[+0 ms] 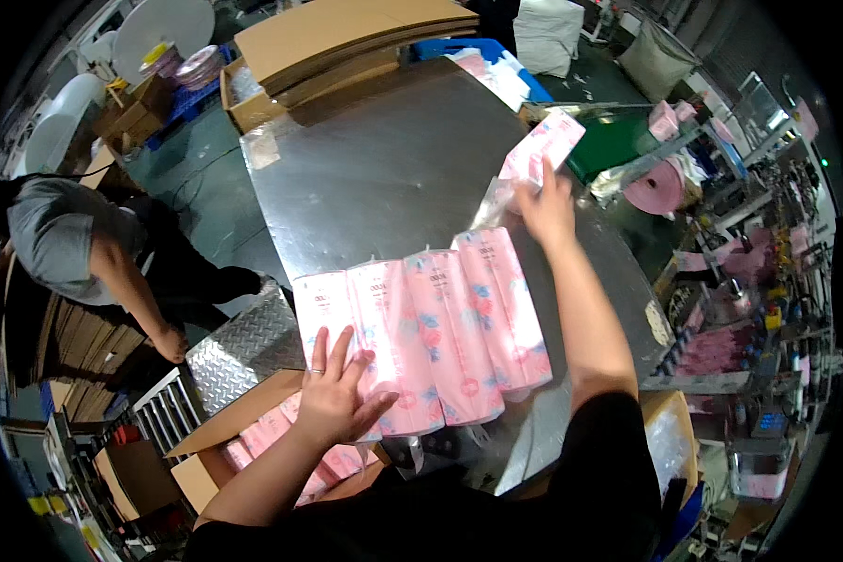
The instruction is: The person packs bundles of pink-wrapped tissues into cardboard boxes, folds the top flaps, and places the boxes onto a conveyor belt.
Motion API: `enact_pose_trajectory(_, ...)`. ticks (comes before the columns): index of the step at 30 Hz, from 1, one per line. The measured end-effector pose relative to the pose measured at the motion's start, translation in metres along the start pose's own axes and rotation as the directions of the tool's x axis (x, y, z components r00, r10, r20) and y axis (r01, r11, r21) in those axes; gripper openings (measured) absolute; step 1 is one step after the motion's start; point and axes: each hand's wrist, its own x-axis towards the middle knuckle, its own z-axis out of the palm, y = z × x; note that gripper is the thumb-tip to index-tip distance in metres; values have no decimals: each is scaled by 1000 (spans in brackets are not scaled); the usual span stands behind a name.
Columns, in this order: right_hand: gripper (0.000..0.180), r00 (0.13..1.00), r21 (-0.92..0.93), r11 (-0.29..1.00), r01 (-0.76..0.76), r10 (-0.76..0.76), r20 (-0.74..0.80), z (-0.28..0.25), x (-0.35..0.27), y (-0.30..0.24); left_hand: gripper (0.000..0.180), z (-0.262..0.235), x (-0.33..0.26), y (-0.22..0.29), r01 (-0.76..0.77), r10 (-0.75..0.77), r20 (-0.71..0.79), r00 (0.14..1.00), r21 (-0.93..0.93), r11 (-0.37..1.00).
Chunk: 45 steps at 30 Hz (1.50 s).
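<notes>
Left hand [339, 393] is lying flat on the nearest of four pink printed plastic-wrapped packs [421, 342] lying side by side on a shiny steel table [384, 169]. Right hand [545, 208] is reaching across to grip a fifth pink pack [545, 145] at the table's far edge. Below the left hand, an open brown cardboard carton [253, 440] is holding more packs. At left, another person [75, 248] is bending over.

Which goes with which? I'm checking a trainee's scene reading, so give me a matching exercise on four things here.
Things:
1. left hand
2. right hand
3. open cardboard box
4. flat cardboard sheets

Places:
a. stacked at the table's far edge
b. resting on the row of pink packs
c. below the table's near left corner
d. reaching to a single pink pack

Pairs: 1-b, 2-d, 3-c, 4-a
</notes>
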Motion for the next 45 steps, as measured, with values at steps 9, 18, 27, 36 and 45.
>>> enact_pose_trajectory(9, 106, 922, -98, 967, -235, 254, 293, 37, 103, 17, 53, -1, 3, 1, 85, -93, 109, 990, 73, 994)
enact_pose_trajectory(18, 89, 829, 452, 883, -126, -156, 536, -88, -154, 80, 71, 58, -4, -69, 207, -366, 34, 930, -870, 447)
enact_pose_trajectory(27, 61, 629, 601, -294, -743, 1, 778, 30, -175, 129, 70, 93, -10, -93, 202, -436, 393, 809, -884, -422)
enact_pose_trajectory(36, 57, 416, 426, 347, -836, -108, 903, 3, -221, -34, 79, -109, -183, -100, 152, -321, 422, 848, -774, -615)
enact_pose_trajectory(45, 55, 77, 83, 750, -656, -43, 996, 96, -314, -204, 71, -128, -400, -191, 379, -419, 552, 721, -820, -428)
